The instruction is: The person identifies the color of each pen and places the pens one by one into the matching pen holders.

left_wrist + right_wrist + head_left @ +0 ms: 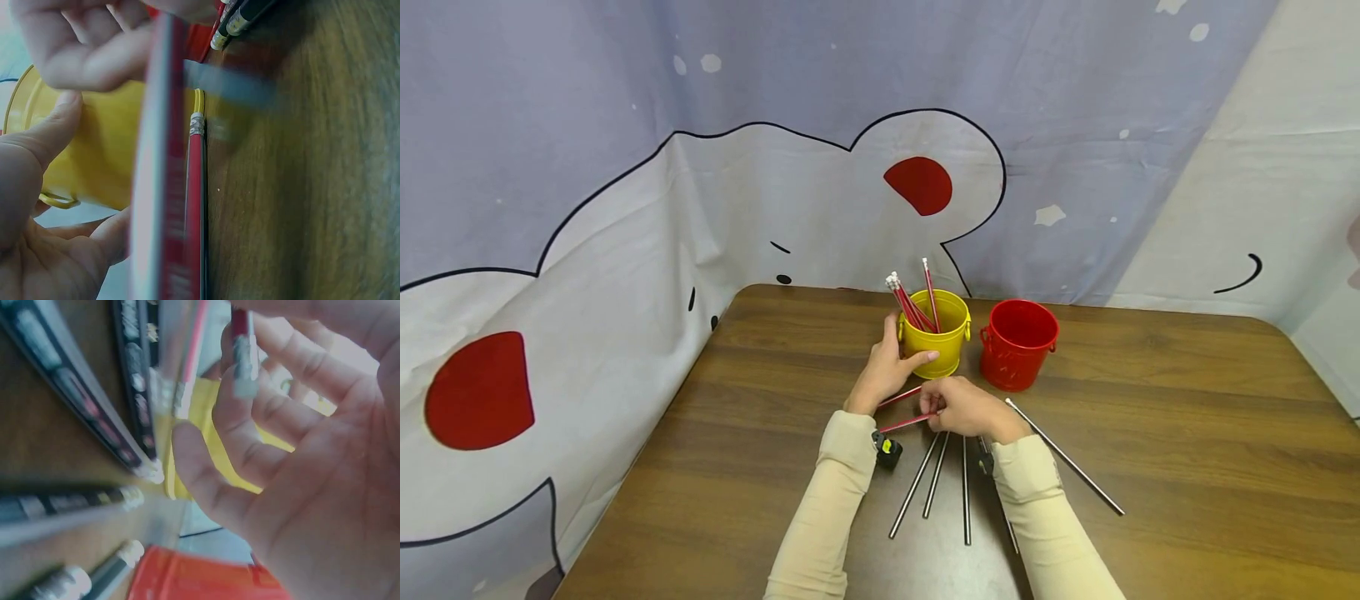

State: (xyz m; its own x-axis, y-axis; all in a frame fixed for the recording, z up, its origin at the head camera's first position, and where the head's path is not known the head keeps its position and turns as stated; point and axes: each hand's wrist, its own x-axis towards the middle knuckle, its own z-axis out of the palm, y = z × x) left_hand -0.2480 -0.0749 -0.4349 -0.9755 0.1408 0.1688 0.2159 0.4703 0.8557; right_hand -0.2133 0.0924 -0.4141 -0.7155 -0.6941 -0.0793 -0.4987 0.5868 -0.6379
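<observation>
My left hand [880, 377] holds the side of a yellow bucket [942, 360], its thumb across the front and its fingers round the left side. Several red-striped pencils [907, 304] stand in that bucket, white eraser ends up. In front of it, my right hand [967, 407] pinches a red pencil [906, 423] near its eraser end, above the table. The held pencil [156, 187] is blurred in the left wrist view. Another red pencil [195, 187] lies on the table beside the bucket, partly hidden in the head view by the hands.
A red bucket [1017, 358] stands right of the yellow one. Several dark pencils [919, 485] fan out on the wooden table [760, 433] below my right hand, and one dark pencil [1075, 467] lies to the right. A patterned curtain [775, 200] hangs behind.
</observation>
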